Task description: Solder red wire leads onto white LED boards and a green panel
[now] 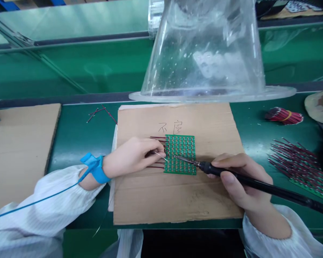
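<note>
A green circuit board (181, 163) with rows of small solder pads lies on a cardboard sheet (156, 200). Several dark red wires (156, 167) stick out from its left edge. My left hand (136, 156), with a blue wrist strap (97, 168) on its wrist, pinches a thin silvery solder wire (158, 154) at that edge. The wire's free end reaches over the board. My right hand (244, 179) grips a black soldering iron (239, 177) like a pen. Its metal tip is at the middle of the board; whether it touches a pad I cannot tell.
A clear fume hood (204, 68) hangs above the far side of the cardboard. At right lie a banded bundle of red wires (285, 115) and another wired board (309, 179). Loose wires (97, 113) and a second cardboard sheet (18, 154) are at left.
</note>
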A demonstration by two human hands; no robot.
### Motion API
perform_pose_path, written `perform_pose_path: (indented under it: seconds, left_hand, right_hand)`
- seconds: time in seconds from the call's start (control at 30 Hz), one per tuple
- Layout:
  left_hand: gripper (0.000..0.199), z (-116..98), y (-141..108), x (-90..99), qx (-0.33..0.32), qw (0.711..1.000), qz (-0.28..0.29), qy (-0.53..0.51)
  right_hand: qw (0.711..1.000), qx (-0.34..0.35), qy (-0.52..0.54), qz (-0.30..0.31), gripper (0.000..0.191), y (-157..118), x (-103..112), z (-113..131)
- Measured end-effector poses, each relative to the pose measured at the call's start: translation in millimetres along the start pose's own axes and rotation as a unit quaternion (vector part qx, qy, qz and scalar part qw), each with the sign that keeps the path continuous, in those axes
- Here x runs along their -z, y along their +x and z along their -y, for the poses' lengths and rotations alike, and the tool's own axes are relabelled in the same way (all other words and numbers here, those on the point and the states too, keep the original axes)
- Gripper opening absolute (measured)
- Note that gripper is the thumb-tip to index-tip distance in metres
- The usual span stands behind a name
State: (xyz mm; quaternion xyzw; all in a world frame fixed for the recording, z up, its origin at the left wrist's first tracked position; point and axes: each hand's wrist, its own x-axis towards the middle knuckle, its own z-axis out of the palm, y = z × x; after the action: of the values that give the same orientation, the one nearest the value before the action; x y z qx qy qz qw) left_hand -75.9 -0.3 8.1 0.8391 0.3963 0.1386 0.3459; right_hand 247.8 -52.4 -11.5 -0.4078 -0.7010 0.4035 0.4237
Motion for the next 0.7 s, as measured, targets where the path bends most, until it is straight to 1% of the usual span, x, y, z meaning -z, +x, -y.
perform_pose_path:
  seconds: [0.1,0.23,0.5,0.7]
  left_hand:
    - [0.015,-0.4,-0.9,-3.4,-0.003,1.0,0.01,0.003]
    - [0.014,-0.2,-1.0,-5.4,-0.003,0.999,0.007,0.032]
    - [0.014,-0.6,0.4,-8.3,-0.02,0.999,-0.003,0.049]
    - [0.01,-2.2,0.6,-9.1,0.003,0.999,-0.004,0.047]
  right_hand:
    - [1.0,-0.001,-0.009,0.006,0.014,1.0,-0.5,0.4]
    - [1.0,-0.005,-0.013,0.023,0.016,1.8,-0.4,1.5]
    - [0.999,0.006,-0.034,0.024,0.016,5.2,-1.9,3.5]
    - [0.998,0.01,-0.05,0.026,0.014,6.5,-2.7,3.7]
